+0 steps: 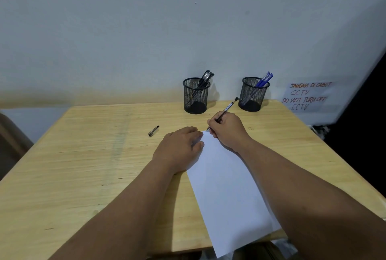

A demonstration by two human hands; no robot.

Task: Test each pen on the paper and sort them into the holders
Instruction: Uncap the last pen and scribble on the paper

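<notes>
Your right hand [226, 129] grips a pen [226, 110], its tip at the far corner of the paper [225, 186] on the table [83, 155]. Your left hand [179, 148] lies flat, fingers pressing the paper's left edge. A pen cap [153, 131] lies to the left. Far off stand two mesh holders: the left holder [196, 95] with black pens [205, 78], the right holder [253, 94] with blue pens [264, 80].

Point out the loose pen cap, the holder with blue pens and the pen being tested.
pen cap [153, 131], head view, middle of the cap
holder with blue pens [252, 97], head view, front mesh wall
pen being tested [228, 107], head view, barrel above the right hand
</notes>
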